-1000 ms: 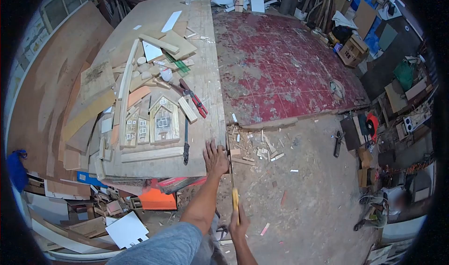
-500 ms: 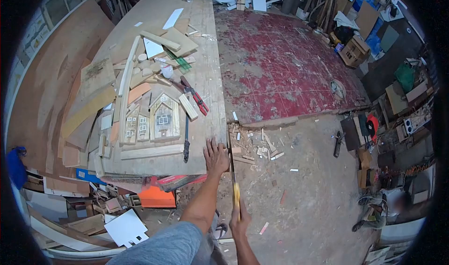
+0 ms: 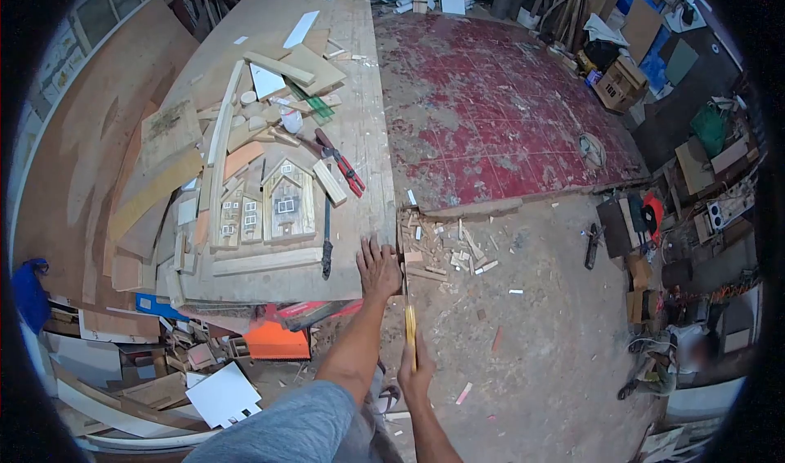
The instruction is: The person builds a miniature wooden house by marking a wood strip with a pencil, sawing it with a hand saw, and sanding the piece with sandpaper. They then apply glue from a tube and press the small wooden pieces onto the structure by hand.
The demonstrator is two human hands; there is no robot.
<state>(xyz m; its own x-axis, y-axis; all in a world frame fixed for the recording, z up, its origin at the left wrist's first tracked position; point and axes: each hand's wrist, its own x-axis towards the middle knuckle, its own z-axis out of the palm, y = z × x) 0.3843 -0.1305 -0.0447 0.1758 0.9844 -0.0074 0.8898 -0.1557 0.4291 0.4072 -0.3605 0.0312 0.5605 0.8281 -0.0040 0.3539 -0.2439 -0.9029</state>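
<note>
My left hand (image 3: 381, 272) lies with spread fingers on the right edge of the wooden worktable (image 3: 347, 222); whatever is under the palm is hidden. In my right hand (image 3: 417, 371) is a handsaw (image 3: 410, 324) with a yellow handle. Its narrow blade runs along the table edge, close beside my left hand. Left of that hand lies a thin dark tool (image 3: 327, 242). Farther in are a small wooden house model (image 3: 288, 205), a loose wood block (image 3: 329, 183) and red-handled pliers (image 3: 350, 174). A wood strip (image 3: 266, 264) lies in front of the house.
Wood offcuts (image 3: 470, 250) litter the floor right of the table. Beyond is a raised red tiled platform (image 3: 507, 111). Boards lean at the left, above an orange panel (image 3: 278, 342). Another person (image 3: 675, 357) is at the lower right, near cluttered shelves.
My right hand has pushed the handsaw forward along the table edge. My left hand stays in place on the table.
</note>
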